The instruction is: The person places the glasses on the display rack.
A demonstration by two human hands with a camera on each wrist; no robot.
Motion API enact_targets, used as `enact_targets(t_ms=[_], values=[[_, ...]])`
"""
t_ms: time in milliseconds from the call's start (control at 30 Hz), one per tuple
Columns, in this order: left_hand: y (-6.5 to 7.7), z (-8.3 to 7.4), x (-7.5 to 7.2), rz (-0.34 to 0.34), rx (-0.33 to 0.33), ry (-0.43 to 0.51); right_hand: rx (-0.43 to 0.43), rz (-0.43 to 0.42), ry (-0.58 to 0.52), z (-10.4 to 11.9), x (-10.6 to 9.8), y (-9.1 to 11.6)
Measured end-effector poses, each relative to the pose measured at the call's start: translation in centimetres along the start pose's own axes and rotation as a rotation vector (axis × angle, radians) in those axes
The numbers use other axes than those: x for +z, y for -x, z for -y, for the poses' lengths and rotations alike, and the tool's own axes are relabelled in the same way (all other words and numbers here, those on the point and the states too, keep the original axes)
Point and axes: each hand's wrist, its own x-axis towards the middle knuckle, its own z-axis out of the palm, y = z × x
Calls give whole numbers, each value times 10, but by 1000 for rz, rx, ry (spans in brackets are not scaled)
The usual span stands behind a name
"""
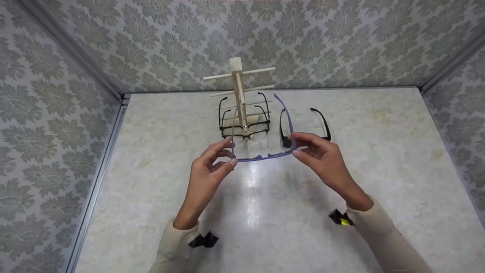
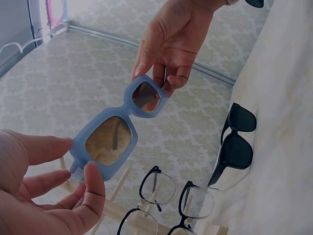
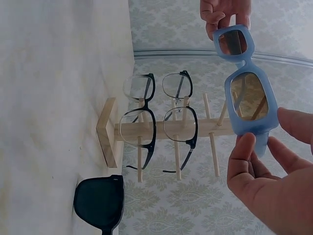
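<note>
Over open tabletop [image 1: 273, 235], well inside its edges, both hands [image 1: 207, 170] [image 1: 322, 161] pinch blue sunglasses [image 2: 117, 129].

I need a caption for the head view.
Left hand and right hand hold blue sunglasses before a rack of glasses; black sunglasses lie on the table.

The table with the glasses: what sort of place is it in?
Probably an indoor booth, perhaps for displaying eyewear: patterned walls stand on three sides of the table, a wooden glasses rack stands on it, and blue sunglasses are held above it.
</note>
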Motion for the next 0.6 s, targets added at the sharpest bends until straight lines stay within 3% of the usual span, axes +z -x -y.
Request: enact_targets(t_ms=[600], values=[[-16,-2,-18,-44,-29,31,-9,33,-84,5,15,-25]])
